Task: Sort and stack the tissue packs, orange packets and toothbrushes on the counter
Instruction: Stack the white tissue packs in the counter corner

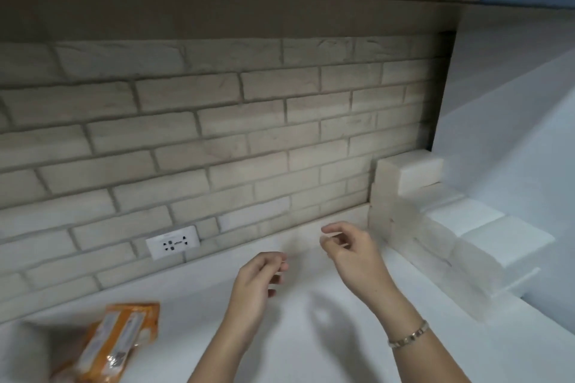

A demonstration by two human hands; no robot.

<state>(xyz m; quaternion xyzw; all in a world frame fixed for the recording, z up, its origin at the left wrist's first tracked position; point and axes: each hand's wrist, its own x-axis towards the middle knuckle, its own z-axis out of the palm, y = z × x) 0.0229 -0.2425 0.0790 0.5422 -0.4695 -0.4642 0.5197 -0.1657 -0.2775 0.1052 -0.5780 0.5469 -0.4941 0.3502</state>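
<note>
White tabletop [193, 289] below a pale brick wall [217, 121]: left hand [258, 283] and right hand [351, 252] hover, fingers loosely curled, holding nothing; orange plastic packets [124, 342] lie at the left.

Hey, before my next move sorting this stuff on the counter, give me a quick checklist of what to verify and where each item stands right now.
1. Hands free: left hand and right hand hover with curled fingers and nothing visibly held, but the view is blurred: cannot tell.
2. Orange plastic packets on the white counter, lower left, near the left hand: ok.
3. Orange packets squared up: not ok, they lie askew.
4. White block-shaped tissue packs stacked in the right corner: ok.
5. Toothbrushes in sight: not ok, none visible.
</note>
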